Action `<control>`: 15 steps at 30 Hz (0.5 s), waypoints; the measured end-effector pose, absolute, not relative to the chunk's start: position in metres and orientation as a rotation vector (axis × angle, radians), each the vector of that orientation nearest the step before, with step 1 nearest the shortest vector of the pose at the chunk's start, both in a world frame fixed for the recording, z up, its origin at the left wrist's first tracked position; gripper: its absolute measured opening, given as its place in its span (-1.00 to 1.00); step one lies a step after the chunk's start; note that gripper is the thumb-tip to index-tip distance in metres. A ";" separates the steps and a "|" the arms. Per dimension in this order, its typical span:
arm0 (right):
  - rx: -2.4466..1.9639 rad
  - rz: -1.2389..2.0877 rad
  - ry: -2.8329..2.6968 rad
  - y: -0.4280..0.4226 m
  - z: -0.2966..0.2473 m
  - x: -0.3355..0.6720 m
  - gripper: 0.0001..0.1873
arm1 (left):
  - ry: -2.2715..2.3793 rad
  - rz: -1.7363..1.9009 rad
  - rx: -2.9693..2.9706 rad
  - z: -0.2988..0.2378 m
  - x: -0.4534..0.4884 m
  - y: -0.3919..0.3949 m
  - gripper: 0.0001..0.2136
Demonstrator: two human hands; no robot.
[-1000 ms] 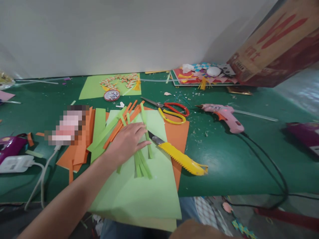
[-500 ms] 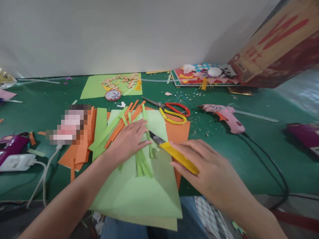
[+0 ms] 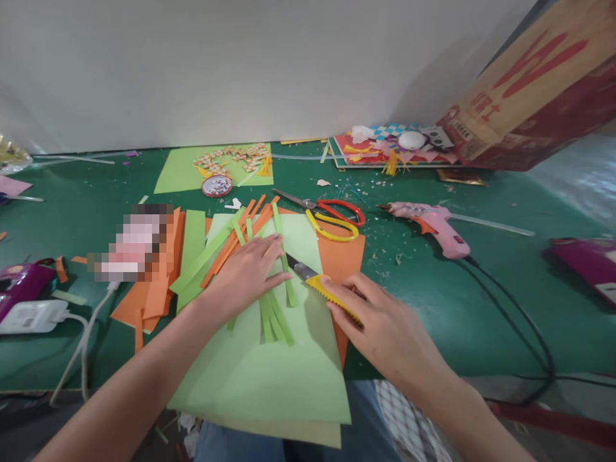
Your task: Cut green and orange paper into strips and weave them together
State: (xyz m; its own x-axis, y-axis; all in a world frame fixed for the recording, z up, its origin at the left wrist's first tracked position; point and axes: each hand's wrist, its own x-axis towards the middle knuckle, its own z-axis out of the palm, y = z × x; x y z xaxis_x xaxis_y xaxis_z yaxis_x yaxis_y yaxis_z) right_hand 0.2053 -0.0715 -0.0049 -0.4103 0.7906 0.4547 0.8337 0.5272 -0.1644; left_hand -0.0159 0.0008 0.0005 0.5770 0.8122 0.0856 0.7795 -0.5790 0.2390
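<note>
Your left hand [image 3: 250, 273]: flat, open on green paper [image 3: 269, 378] | your right hand [image 3: 385, 327]: just came, grips yellow knife [image 3: 315, 280] at its edge

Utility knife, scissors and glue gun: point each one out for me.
utility knife [image 3: 318, 285], head view, yellow handle just behind the blade.
scissors [image 3: 310, 205], head view, where blades meet handles.
glue gun [image 3: 433, 217], head view, pink body.

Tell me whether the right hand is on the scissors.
No, the right hand lies over the yellow utility knife, while the scissors sit untouched farther back.
</note>
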 end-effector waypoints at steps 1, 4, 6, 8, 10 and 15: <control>-1.325 -0.111 -2.280 -0.072 -0.005 0.205 -0.66 | 1.348 0.269 2.628 0.001 -0.016 0.001 -0.64; -1.347 -0.078 -2.279 -0.072 -0.005 0.204 -0.66 | 1.345 0.272 2.631 0.001 -0.015 0.001 -0.64; -1.354 -0.070 -2.280 -0.072 -0.005 0.203 -0.66 | 1.332 0.284 2.638 0.000 -0.016 0.001 -0.64; -1.358 -0.076 -2.280 -0.071 -0.004 0.203 -0.66 | 1.320 0.288 2.642 -0.001 -0.017 0.001 -0.64; -1.367 -0.086 -2.279 -0.069 -0.004 0.202 -0.66 | 1.315 0.297 2.644 -0.003 -0.018 0.001 -0.64; -1.372 -0.115 -2.282 -0.065 -0.004 0.200 -0.66 | 1.337 0.303 2.641 -0.003 -0.017 0.001 -0.65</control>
State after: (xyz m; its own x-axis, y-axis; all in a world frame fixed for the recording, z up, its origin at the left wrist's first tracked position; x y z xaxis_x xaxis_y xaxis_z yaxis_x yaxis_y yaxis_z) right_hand 0.2000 -0.0647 -0.0040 -0.3879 0.8127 0.4348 0.8524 0.4958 -0.1664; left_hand -0.0170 0.0011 -0.0025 0.5783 0.8090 0.1054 0.7753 -0.5851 0.2377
